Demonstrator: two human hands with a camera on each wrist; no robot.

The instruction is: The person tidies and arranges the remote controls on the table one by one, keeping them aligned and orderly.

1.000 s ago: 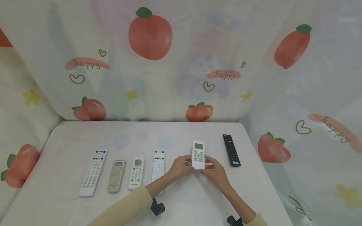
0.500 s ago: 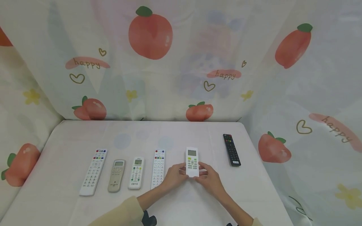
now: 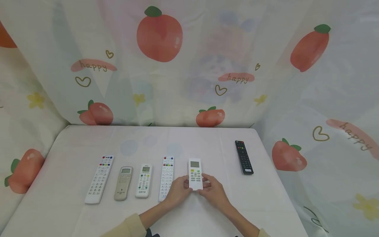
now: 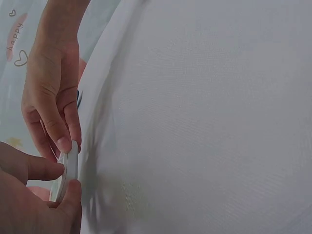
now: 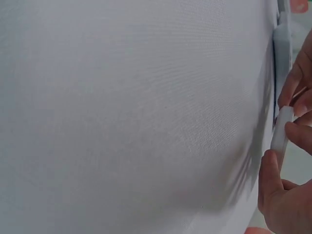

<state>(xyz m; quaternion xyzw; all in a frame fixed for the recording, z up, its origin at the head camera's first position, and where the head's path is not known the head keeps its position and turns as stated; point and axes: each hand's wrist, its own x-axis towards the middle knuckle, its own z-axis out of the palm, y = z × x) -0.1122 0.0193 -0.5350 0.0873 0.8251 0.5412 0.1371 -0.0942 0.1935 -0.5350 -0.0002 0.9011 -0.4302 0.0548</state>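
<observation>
Both hands grip a white air-conditioner remote control (image 3: 195, 174) with a small grey screen and a few green and yellow buttons. My left hand (image 3: 178, 190) pinches its left edge near the lower end, and my right hand (image 3: 215, 193) pinches the right edge opposite. In the left wrist view the remote's white side (image 4: 71, 163) shows close over the tabletop. The right wrist view has its bottom end (image 5: 281, 134) between the fingers of both hands. Just left of it lies a long white remote (image 3: 166, 174) with coloured buttons, overlapped at its lower end by the left hand.
Further left lie a white remote with a screen (image 3: 144, 181), a beige remote (image 3: 123, 184) and a long white remote (image 3: 99, 181), roughly in a row. A black remote (image 3: 244, 158) lies at the right. A fruit-patterned cloth (image 3: 177, 92) walls the white table (image 3: 207, 141) behind and on both sides.
Both hands have carried the white air-conditioner remote leftward and nearer to the person, from the right of the table to beside the long white remote. The other remotes have stayed put.
</observation>
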